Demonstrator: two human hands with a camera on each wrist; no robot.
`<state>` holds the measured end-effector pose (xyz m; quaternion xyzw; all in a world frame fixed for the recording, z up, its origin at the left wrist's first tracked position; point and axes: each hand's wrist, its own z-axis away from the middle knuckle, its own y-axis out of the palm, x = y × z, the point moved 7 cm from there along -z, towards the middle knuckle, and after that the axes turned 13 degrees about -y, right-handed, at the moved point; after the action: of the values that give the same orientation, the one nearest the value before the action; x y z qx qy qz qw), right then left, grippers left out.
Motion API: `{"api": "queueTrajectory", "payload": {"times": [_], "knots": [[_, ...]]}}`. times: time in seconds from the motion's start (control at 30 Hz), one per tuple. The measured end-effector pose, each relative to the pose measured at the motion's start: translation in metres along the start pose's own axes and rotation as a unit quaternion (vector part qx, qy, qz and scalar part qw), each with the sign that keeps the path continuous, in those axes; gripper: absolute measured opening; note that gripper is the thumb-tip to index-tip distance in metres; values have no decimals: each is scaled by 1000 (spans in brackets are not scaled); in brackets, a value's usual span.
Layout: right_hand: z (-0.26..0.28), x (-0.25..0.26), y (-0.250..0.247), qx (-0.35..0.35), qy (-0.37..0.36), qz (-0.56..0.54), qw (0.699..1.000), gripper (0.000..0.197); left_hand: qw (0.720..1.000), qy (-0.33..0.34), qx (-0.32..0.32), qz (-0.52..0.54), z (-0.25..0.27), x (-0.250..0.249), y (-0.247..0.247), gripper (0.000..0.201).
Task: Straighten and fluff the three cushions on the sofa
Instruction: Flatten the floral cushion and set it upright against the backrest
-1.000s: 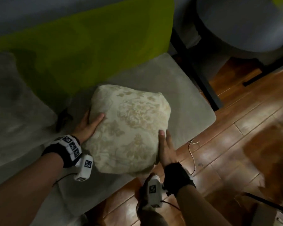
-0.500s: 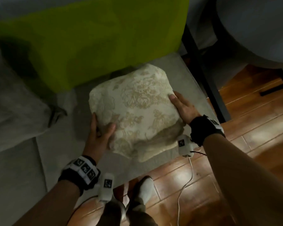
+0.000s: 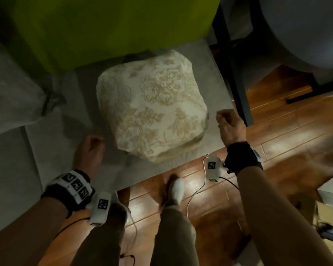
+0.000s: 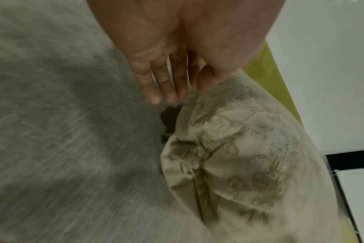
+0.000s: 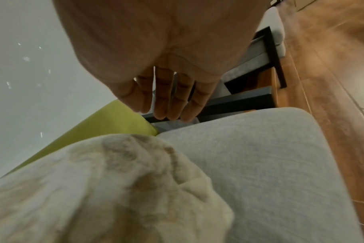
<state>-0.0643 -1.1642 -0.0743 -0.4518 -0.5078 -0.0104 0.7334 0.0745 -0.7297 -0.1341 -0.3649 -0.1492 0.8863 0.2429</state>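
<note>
Hands (image 3: 90, 148) (image 3: 231, 125) loosely curled, flanking cushion (image 3: 154, 106)

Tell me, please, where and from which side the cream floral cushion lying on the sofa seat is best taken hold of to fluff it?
Probably by its two opposite side edges, one hand from each side. The floral cushion lies flat on the grey seat, puffed in the middle, its edges free. The left hand and right hand already flank it, neither holding it.

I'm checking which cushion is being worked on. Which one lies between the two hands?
The cream floral cushion, lying flat on the grey seat between the hands. The plain grey cushion sits off to the left, beyond both hands.
</note>
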Motion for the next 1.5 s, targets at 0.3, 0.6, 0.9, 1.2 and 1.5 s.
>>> {"api": "queueTrajectory", "payload": {"times": [0.3,0.6,0.9,1.2,1.5], "knots": [[5,-54,68,195,122,-244,942,19,992,-29,66,99,27,22,68,13],[-5,-69,88,408,53,-136,901,22,949,-209,56,227,45,36,119,33],[-40,-82,34,292,-17,-95,952,4,957,-227,1,181,42,29,115,36],[-35,-123,6,267,21,16,963,18,973,-166,-78,-137,44,39,91,41],[-17,-130,13,338,120,-6,933,29,980,-180,-79,-12,51,58,77,13]]}}
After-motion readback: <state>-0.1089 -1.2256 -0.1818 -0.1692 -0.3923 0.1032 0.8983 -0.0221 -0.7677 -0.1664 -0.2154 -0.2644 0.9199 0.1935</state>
